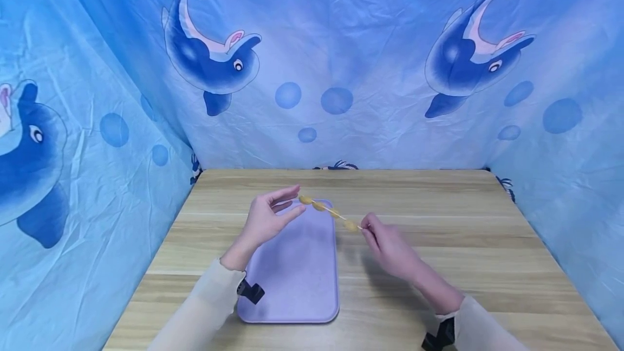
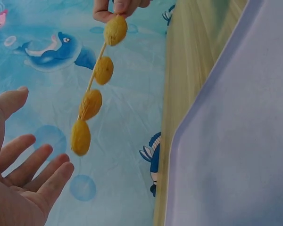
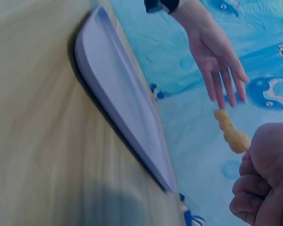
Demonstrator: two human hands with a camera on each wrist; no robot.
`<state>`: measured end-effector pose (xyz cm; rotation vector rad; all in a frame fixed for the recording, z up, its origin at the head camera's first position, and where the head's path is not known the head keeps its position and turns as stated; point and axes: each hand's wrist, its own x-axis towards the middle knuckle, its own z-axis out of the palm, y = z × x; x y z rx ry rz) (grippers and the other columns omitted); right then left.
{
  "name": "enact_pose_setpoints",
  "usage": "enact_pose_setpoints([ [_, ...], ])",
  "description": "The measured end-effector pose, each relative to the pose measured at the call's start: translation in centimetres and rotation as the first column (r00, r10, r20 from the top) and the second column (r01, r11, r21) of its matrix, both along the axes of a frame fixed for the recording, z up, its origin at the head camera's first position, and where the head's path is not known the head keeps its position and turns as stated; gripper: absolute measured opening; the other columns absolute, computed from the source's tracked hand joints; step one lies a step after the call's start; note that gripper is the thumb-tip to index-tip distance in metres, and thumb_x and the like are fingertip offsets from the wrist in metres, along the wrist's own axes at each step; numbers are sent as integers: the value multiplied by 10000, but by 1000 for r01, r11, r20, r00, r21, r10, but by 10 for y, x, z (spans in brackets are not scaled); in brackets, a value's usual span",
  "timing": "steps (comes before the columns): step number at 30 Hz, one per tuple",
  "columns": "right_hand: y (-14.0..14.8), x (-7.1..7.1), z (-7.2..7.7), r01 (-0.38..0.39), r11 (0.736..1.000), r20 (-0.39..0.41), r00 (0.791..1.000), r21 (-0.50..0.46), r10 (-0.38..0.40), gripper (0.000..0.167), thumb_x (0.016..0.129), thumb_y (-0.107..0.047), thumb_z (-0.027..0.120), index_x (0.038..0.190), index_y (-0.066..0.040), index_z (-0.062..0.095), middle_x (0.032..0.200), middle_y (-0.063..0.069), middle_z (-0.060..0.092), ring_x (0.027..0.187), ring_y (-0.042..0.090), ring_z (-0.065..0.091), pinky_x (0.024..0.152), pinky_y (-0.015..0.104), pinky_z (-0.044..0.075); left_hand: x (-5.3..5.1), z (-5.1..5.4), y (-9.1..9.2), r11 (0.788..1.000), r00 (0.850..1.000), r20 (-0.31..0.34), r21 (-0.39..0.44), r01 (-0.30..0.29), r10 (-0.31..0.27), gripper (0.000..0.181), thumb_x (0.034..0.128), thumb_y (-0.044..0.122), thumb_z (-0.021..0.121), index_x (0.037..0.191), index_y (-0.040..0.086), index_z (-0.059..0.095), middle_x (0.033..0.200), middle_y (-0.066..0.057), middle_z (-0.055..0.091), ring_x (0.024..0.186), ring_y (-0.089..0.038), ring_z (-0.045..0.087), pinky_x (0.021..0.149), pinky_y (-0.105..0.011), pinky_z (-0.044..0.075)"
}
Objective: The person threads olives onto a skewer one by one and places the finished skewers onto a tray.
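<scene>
A thin pale skewer with several yellow, oval, rough-skinned pieces (image 1: 319, 206) is held in the air, slanting up toward the left. My right hand (image 1: 390, 245) pinches its lower right end between thumb and curled fingers. At the opposite end, my left hand (image 1: 268, 215) has its fingers and thumb spread beside the last yellow piece. In the left wrist view a gap shows between the left hand (image 2: 23, 188) and the yellow pieces (image 2: 90, 104). The right wrist view shows the right fist (image 3: 269, 174) at the near end; the pieces overlap there.
A shallow lilac tray (image 1: 292, 286) lies on the wooden table (image 1: 439, 205), under the left hand. Blue curtains (image 1: 370, 42) printed with dolphins stand behind and at both sides of the table. Each wrist carries a small black camera (image 1: 251, 290).
</scene>
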<state>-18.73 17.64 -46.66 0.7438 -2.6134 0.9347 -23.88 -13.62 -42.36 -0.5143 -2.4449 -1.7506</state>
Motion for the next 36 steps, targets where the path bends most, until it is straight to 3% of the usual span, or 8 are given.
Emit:
enact_pose_setpoints([
  [6, -33, 9, -10, 78, 995, 152, 986, -54, -69, 97, 1065, 15, 514, 1112, -57, 558, 706, -87, 464, 592, 16, 419, 520, 202, 422, -2, -3, 0, 996, 994, -91, -65, -64, 58, 501, 898, 190, 879, 1364, 91, 723, 1395, -113, 723, 1307, -333, 689, 1086, -386, 604],
  [10, -52, 13, -16, 89, 995, 180, 980, -47, -80, 158, 1031, 58, 477, 1139, -29, 553, 723, -28, 527, 649, 101, 506, 577, 272, 488, -3, -5, -1, 978, 970, -217, -155, -142, 106, 513, 894, 211, 878, 1368, 91, 723, 1393, -122, 723, 1314, -348, 680, 1103, -450, 595],
  [13, -63, 15, -20, 81, 996, 174, 982, -37, -74, 194, 987, 91, 481, 1141, -7, 547, 757, 28, 589, 689, 165, 568, 599, 325, 526, -4, -6, -3, 960, 953, -273, -201, -193, 134, 474, 920, 224, 851, 1361, 97, 730, 1379, -133, 730, 1304, -352, 685, 1099, -483, 598],
  [18, -77, 19, -26, -11, 999, 152, 988, 40, 5, 282, 930, 115, 516, 1204, 55, 482, 744, 71, 598, 691, 196, 613, 601, 345, 564, -4, -6, -8, 945, 945, -277, -220, -240, 175, 420, 944, 227, 825, 1339, 105, 746, 1354, -143, 741, 1287, -353, 696, 1084, -486, 608],
  [23, -89, 29, -30, -95, 992, 186, 979, 78, 79, 356, 893, 135, 512, 1235, 82, 432, 817, 87, 590, 756, 224, 651, 694, 378, 629, -5, -5, -10, 947, 945, -285, -222, -231, 164, 426, 941, 240, 828, 1335, 98, 748, 1346, -143, 745, 1281, -344, 700, 1072, -477, 616],
  [28, -103, 38, -30, -152, 983, 286, 951, 102, 117, 303, 896, 85, 563, 1189, 42, 499, 976, 74, 588, 902, 204, 658, 864, 373, 652, -5, -4, -10, 944, 947, -285, -243, -223, 150, 431, 942, 264, 829, 1335, 106, 750, 1347, -132, 747, 1287, -339, 697, 1064, -503, 619],
  [32, -113, 42, -30, -219, 962, 354, 923, 161, 151, 228, 935, -6, 601, 1156, -33, 553, 935, -13, 584, 877, 108, 622, 861, 292, 630, -4, -4, -13, 933, 951, -268, -281, -227, 151, 453, 938, 267, 832, 1346, 94, 739, 1364, -139, 736, 1296, -352, 690, 1044, -540, 624],
  [36, -120, 44, -32, -276, 943, 374, 907, 186, 192, 187, 971, -39, 591, 1153, -76, 563, 897, -68, 574, 856, 53, 602, 837, 240, 605, -5, -9, -22, 900, 954, -246, -355, -254, 172, 490, 931, 278, 839, 1358, 65, 726, 1371, -167, 726, 1274, -377, 696, 1007, -548, 640],
])
